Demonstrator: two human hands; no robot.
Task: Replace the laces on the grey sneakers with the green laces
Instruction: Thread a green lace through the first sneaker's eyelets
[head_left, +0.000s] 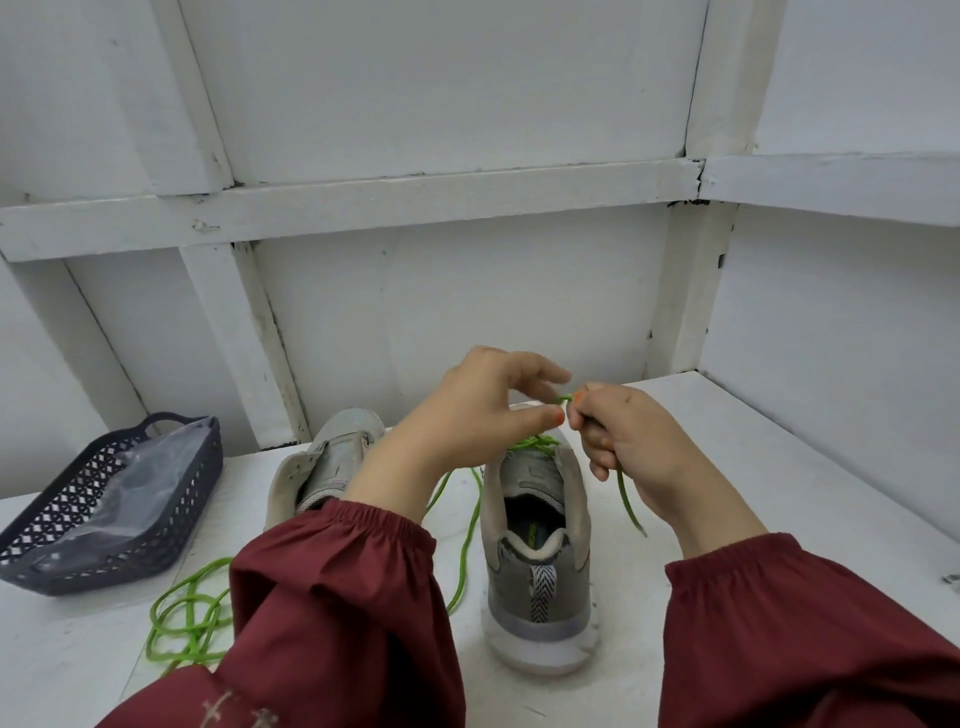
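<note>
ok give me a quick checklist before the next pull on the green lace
1. Right hand grips the green lace: ok.
2. Left hand on the lace: not ok, fingers spread beside it.
3. Grey sneaker upright on the table: ok.
4. Lace seated in the top eyelets: cannot tell, the hands cover them.
5. Trailing lace free of knots: cannot tell, the sleeve hides part.
6. Other sneaker laced: not ok, none shows on it.

Even soft light, bowed wide-angle edges
</note>
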